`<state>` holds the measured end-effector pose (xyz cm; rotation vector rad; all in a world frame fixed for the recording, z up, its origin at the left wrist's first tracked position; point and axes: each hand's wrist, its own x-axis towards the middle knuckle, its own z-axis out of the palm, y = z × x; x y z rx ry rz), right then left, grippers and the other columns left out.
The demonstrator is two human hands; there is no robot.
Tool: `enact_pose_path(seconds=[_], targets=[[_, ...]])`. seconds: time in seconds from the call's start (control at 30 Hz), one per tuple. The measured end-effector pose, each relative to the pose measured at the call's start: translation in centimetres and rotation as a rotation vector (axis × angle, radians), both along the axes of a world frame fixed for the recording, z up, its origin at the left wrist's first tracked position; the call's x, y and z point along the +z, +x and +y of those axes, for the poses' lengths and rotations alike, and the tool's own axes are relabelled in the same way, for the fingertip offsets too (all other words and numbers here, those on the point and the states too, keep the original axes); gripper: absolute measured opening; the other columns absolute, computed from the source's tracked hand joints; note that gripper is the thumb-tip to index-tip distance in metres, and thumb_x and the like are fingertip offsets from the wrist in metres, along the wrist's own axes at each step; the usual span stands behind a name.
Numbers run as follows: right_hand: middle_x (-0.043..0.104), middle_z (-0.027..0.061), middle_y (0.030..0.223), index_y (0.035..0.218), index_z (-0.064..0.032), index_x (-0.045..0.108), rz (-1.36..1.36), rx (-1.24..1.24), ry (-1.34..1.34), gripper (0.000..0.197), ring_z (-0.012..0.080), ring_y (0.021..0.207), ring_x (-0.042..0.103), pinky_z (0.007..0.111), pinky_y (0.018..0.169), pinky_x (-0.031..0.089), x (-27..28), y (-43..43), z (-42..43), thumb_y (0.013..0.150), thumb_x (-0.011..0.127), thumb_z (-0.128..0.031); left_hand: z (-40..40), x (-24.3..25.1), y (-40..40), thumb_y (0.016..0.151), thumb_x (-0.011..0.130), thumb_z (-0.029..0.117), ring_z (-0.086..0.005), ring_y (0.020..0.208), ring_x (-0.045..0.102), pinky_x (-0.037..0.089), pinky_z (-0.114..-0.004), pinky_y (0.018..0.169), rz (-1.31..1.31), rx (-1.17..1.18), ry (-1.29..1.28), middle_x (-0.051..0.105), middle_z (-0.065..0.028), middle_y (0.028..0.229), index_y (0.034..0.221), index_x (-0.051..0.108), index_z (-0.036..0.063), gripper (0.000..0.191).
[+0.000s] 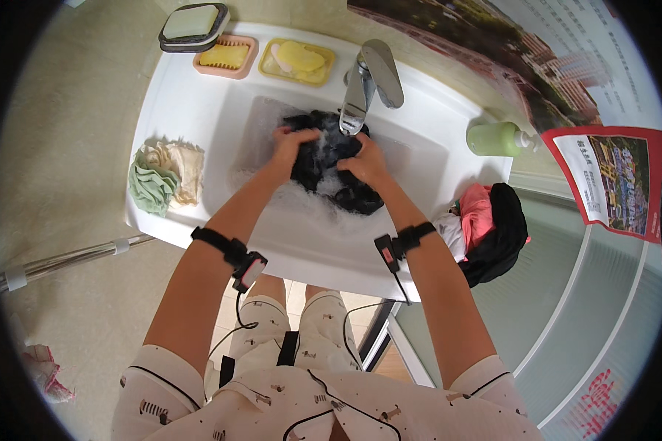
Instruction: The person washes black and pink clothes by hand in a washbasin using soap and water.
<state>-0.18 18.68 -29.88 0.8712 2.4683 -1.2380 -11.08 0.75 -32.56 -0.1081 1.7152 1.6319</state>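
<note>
A wet black cloth [331,160] lies bunched in soapy water in a white washbasin [265,242]. My left hand [295,144] is on the cloth's left part, its fingers partly hidden in the folds and slightly blurred. On the right side of the cloth my right hand [367,161] rests with thumb and fingers spread around a fold; whether it pinches the fabric is not plain. White suds float around the cloth, mostly towards me. Just above the hands hangs the spout of a chrome faucet [358,102].
Soap dishes in black [165,45], pink [250,60] and yellow [330,69] stand along the back rim. Green and cream cloths [154,184] lie at left. A green pump bottle [491,139] and a pile of pink, white and black clothes [477,220] sit at right.
</note>
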Motion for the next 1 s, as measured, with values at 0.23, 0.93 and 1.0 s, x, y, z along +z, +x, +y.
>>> enact_pose_path(seconds=[0.23, 0.93, 1.0], targets=[[0.056, 0.0096, 0.110, 0.115, -0.0203, 0.063, 0.298, 0.444, 0.440, 0.058, 0.0321, 0.112, 0.051, 0.047, 0.094, 0.044, 9.2, 5.2, -5.1, 0.060, 0.078, -0.009, -2.0, 8.1, 1.7, 0.087, 0.067, 0.046, -0.0256, 0.101, 0.066, 0.053, -0.038, 0.090, -0.740, 0.084, 0.223, 0.066, -0.0097, 0.113, 0.117, 0.063, 0.0080, 0.049], [0.040, 0.0222, 0.135, 0.135, -0.0236, 0.055, -0.097, 0.271, 0.515, 0.071, 0.0462, 0.118, 0.036, 0.066, 0.091, 0.033, 0.1, 7.6, -6.4, 0.083, 0.051, -0.072, -3.5, 2.5, 8.6, 0.062, 0.074, 0.070, -0.0519, 0.131, 0.029, 0.036, -0.066, 0.095, 0.943, -1.048, -0.699, 0.027, -0.0202, 0.150, 0.130, 0.057, 0.0032, 0.098], [0.040, 0.0225, 0.136, 0.131, -0.0183, 0.058, -0.133, 0.305, 0.530, 0.073, 0.0471, 0.120, 0.036, 0.065, 0.091, 0.035, -0.7, 6.7, -5.8, 0.084, 0.048, -0.073, -2.7, 1.8, 8.5, 0.064, 0.067, 0.078, -0.0485, 0.131, 0.034, 0.036, -0.059, 0.102, 0.948, -1.095, -0.804, 0.035, -0.0262, 0.144, 0.135, 0.051, -0.0026, 0.108]])
